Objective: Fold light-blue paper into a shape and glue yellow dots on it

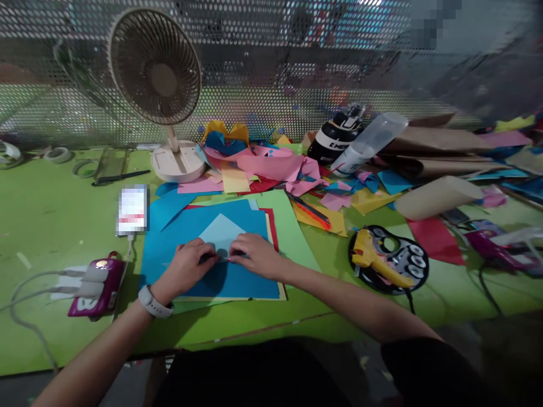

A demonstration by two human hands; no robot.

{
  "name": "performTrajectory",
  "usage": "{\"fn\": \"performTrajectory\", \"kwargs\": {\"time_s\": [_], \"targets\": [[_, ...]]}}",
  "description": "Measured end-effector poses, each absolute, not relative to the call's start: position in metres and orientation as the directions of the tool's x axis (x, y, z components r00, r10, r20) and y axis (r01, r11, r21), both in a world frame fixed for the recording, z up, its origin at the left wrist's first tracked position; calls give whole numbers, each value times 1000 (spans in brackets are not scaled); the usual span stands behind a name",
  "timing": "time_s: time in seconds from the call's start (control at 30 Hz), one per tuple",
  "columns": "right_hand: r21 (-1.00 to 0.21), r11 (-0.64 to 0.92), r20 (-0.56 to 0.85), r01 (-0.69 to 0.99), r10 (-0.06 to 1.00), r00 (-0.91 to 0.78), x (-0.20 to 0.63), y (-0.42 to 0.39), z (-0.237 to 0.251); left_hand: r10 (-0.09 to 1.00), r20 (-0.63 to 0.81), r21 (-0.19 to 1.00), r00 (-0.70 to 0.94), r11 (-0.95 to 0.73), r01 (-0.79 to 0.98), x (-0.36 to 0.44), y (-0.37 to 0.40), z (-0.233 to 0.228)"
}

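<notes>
Left hand (190, 264), white watch band on the wrist, lies palm down on the folded light-blue paper sheet (220, 234); fingers curled in, tips pressing the paper's lower edge. Not a full pinch as far as I can see, more a flat press; the fingertips are tucked under, so I cannot tell exactly how closed they are. Right hand (257, 254) mirrors it, palm down, fingers bunched toward the left hand and touching the same edge. The two hands nearly meet at the middle, a small dark and reddish bit between them, too small to identify.

The paper's lower part is hidden under both hands; only the upper triangular fold shows. Its peak points away from the person, toward the fan; its long axis runs left-right along the fold line under the fingers. It sits on a darker blue paper sheet (212, 277), itself on a stack with red and tan edges showing, on the green table (42, 215), centre front.

Nearby: beige desk fan (156, 68) behind, blurred phone (132, 210) to the left, magenta power bank (98, 285) with cables, yellow glue gun (375, 257) on a black round tray (403, 265) to the right, pile of pink, yellow and blue paper scraps (271, 167). Right side of the frame is smeared and hard to read.
</notes>
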State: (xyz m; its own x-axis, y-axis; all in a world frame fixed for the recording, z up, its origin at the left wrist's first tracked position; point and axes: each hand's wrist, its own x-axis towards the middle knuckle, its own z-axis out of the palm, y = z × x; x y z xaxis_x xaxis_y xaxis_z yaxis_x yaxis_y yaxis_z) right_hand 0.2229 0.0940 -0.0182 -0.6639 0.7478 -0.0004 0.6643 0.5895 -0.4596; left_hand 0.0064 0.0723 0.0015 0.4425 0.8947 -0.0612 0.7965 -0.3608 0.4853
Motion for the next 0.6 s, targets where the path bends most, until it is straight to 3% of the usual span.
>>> {"fn": "performTrajectory", "kwargs": {"time_s": [0.27, 0.6], "targets": [[-515, 500, -70, 696, 785, -616, 219, 96, -15, 919, -123, 404, 375, -299, 865, -8, 68, 3], [-531, 491, -66, 690, 788, -612, 221, 95, -17, 974, -26, 287, 227, -210, 935, -47, 51, 2]]}}
